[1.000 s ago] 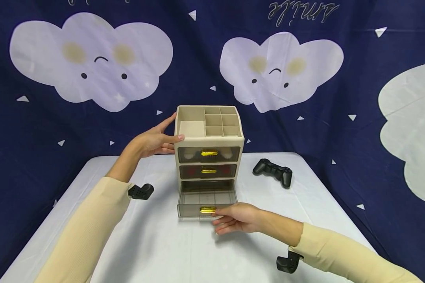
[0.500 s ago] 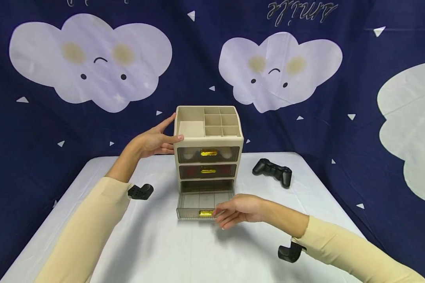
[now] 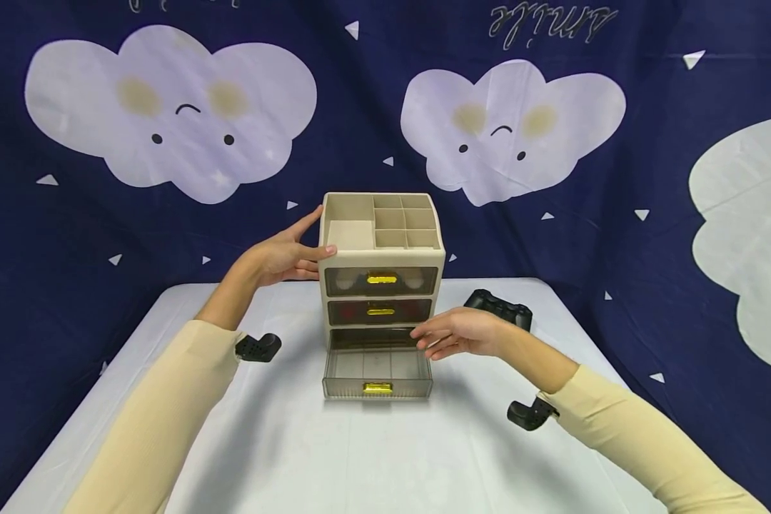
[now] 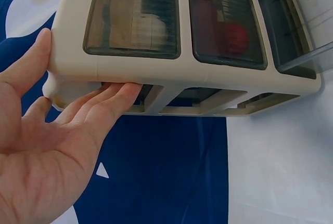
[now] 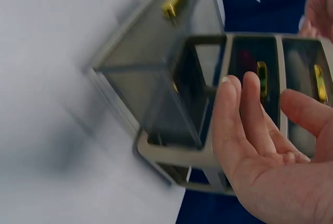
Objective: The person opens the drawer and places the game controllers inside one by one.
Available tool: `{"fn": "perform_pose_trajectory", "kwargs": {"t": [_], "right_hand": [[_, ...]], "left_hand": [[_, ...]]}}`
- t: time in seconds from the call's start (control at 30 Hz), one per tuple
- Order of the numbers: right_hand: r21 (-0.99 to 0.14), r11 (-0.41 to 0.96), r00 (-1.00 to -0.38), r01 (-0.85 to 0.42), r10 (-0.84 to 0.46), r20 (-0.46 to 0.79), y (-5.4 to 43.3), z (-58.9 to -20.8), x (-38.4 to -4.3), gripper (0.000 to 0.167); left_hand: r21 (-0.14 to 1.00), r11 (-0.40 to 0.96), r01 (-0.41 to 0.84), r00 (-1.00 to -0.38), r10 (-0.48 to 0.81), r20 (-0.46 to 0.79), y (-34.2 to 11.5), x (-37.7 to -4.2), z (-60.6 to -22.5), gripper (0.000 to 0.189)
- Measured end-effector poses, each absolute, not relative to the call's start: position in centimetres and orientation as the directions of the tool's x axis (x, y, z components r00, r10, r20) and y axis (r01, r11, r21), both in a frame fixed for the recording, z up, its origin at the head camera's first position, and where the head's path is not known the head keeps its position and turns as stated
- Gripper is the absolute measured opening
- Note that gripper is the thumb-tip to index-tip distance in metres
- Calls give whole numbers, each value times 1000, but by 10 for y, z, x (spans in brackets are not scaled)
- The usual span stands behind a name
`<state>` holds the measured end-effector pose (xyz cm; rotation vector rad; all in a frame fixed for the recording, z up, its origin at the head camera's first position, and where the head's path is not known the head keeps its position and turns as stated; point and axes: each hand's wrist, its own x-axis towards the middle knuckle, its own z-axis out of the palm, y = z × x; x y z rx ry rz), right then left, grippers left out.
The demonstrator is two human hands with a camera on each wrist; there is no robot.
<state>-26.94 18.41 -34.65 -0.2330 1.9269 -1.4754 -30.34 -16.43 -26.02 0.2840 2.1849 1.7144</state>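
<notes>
A cream desktop drawer organizer stands upright on the white table, with a divided open top and three smoky clear drawers. Its bottom drawer is pulled out, and the cloth's lines show through it. Both upper drawers are closed. My left hand braces the upper left corner: the thumb lies at the front edge, while the other fingers reach straight along the side wall. To the right of the unit my right hand hangs over the pulled-out drawer's right side, fingers loose and holding nothing.
Behind my right hand lies a black game controller, partly covered by it. Pale shapes show inside the top drawer, reddish ones inside the middle drawer. A dark blue cloud-print curtain hangs behind the table.
My right hand has let go of the bottom drawer's gold handle and moved up and back to the right. The drawer came out slightly further. My left hand stays in place.
</notes>
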Motion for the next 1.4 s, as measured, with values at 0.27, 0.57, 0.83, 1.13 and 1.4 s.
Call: {"fn": "perform_pose_trajectory", "kwargs": {"t": [0.27,0.57,0.83,1.13,1.4], "right_hand": [[-921,321,-801,222,-478,-360,203,-340,-291,45],[-940,290,-865,177,-410,-289,226,-349,-305,50],[-940,330,-974,88,-170,-151,249,-367,-306,51],[-879,477,-994,-1,96,53,261,-380,-303,51],[-780,625,-966,22,214,145,275,-397,-299,60]], "left_hand": [[970,239,-51,-921,364,-138,-165,-303,-261,99],[971,233,-49,-924,360,-133,-167,-302,-261,99],[972,230,-53,-913,383,-141,-165,-303,-264,99],[973,223,-52,-920,369,-134,-164,-304,-261,99],[972,228,-55,-921,364,-137,-164,-304,-262,99]]}}
